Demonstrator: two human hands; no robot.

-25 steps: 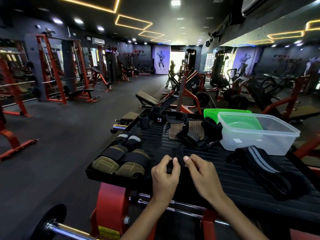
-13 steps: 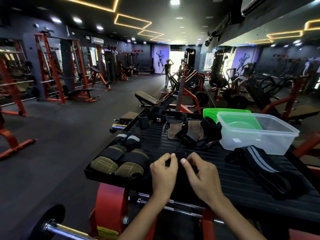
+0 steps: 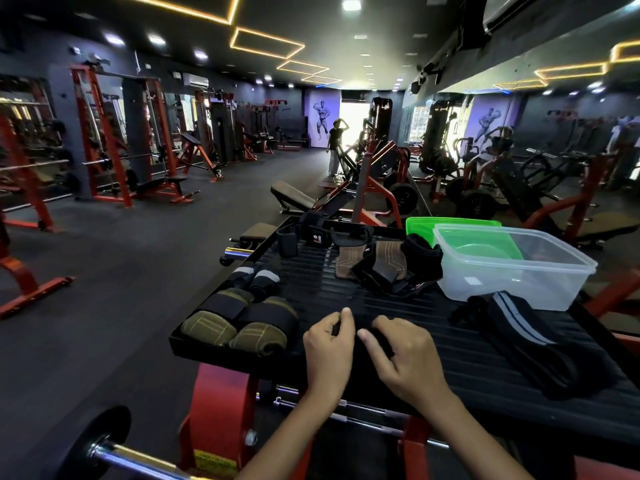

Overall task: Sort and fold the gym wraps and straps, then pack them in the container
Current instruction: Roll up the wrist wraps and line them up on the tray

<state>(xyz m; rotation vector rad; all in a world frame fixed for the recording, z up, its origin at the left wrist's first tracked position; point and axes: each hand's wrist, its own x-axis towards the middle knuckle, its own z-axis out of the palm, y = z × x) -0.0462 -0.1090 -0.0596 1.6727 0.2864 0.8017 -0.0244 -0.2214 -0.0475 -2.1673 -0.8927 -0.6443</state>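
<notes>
On the black ribbed platform [image 3: 346, 282] my left hand [image 3: 329, 348] and my right hand [image 3: 405, 358] both grip a black strap [image 3: 360, 336] near the front edge; most of it is hidden under my fingers. Rolled olive and black wraps [image 3: 239, 323] lie at the front left. A striped black wrap [image 3: 519, 327] sprawls at the right. Brown leather grips and black straps [image 3: 377, 261] are piled at the back. The clear plastic container [image 3: 512, 268] stands at the back right, with a green lid [image 3: 450, 225] behind it.
A red frame [image 3: 221, 410] and a chrome barbell [image 3: 138, 459] sit below the platform at the near left. Red gym machines and benches fill the room. A person [image 3: 334, 147] stands far back in the aisle.
My hands have drawn closer together over the black strap, the fingers curling further over it. The distant person has stepped into view in the aisle.
</notes>
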